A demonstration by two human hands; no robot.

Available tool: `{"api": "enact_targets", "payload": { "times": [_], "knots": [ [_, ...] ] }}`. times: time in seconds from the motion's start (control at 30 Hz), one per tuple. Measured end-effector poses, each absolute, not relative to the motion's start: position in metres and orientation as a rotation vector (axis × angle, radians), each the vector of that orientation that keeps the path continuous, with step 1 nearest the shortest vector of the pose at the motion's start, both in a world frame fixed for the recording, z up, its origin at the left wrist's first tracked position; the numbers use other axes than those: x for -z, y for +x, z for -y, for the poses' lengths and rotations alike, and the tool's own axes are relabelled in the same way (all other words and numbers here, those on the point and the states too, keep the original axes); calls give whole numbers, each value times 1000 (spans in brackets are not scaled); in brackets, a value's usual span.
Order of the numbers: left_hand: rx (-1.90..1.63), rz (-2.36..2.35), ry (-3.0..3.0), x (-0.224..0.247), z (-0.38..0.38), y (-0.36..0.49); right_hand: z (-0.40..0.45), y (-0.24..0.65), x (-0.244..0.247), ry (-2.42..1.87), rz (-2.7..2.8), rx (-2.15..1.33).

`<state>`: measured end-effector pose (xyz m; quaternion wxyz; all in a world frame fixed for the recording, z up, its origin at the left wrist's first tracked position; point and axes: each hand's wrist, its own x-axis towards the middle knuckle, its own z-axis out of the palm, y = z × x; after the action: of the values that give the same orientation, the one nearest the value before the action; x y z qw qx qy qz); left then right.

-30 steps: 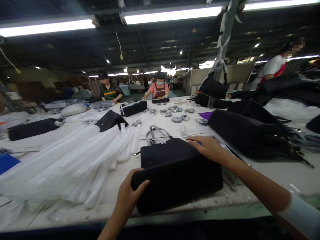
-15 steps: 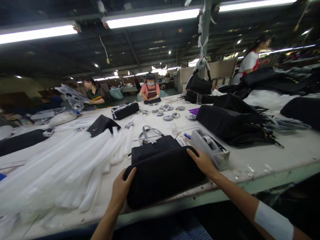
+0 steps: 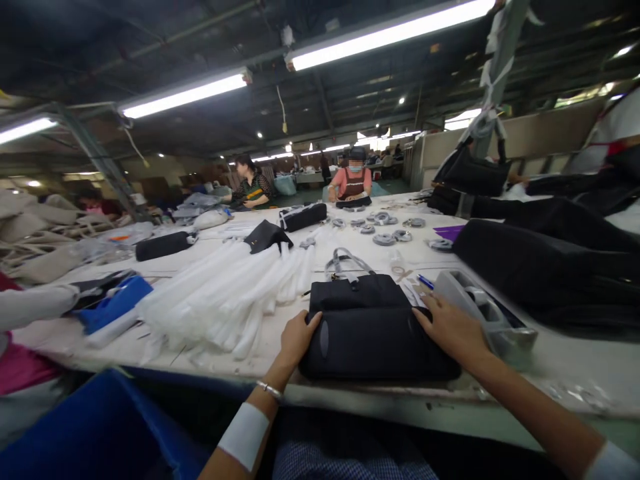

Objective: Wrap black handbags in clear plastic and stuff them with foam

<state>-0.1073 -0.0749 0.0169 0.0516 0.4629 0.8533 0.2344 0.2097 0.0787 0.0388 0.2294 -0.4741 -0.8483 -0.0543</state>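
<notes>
A black handbag (image 3: 373, 343) lies at the table's near edge, its broad dark side toward me. At its left side my left hand (image 3: 297, 337) grips the edge, thumb on top and the other fingers partly hidden. My right hand (image 3: 453, 327) holds the opposite side, thumb pressed on the upper edge and fingers along the outside. Behind the bag's top, a grey-wrapped handle (image 3: 345, 260) stands up in a loop. Just beyond my right hand are a grey plastic tray (image 3: 470, 297) and a blue pen (image 3: 425, 282).
White padding rolls (image 3: 215, 300) spread to the left, beside a blue bin (image 3: 117, 303). Coiled grey straps (image 3: 385, 239) dot the table's middle. Black bags (image 3: 540, 273) are piled at right. A co-worker (image 3: 353, 180) sits across the table; another person's sleeve (image 3: 37, 305) reaches in from the left.
My view has turned left, bringing the blue bin and a sleeve in. The handbag has been lowered and tipped flatter between my hands. Both hands still hold its sides.
</notes>
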Motion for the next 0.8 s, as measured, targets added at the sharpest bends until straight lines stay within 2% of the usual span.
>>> {"api": "enact_targets", "payload": {
  "times": [0.07,0.17,0.27,0.4,0.57,0.7,0.8],
  "knots": [
    [-618,-2642,1419,-20,77,-105,-76,193,-45,-997,2395,290],
    [-485,-2741,1491,-27,80,-102,-73,160,-31,-709,2598,223],
    [-513,-2770,1802,-33,78,-92,-73,139,-1,-666,2739,87],
    [-613,-2374,2297,-25,71,-67,-79,139,14,-664,2784,-18],
    [-637,-2253,2308,-9,69,-47,-89,112,-34,-659,2673,-335],
    [-738,-2217,2259,-9,71,-49,-101,25,-73,-669,2504,-515],
    [-792,-2204,2228,-8,71,-51,-113,-56,-79,-758,2585,-600]
  ]
}}
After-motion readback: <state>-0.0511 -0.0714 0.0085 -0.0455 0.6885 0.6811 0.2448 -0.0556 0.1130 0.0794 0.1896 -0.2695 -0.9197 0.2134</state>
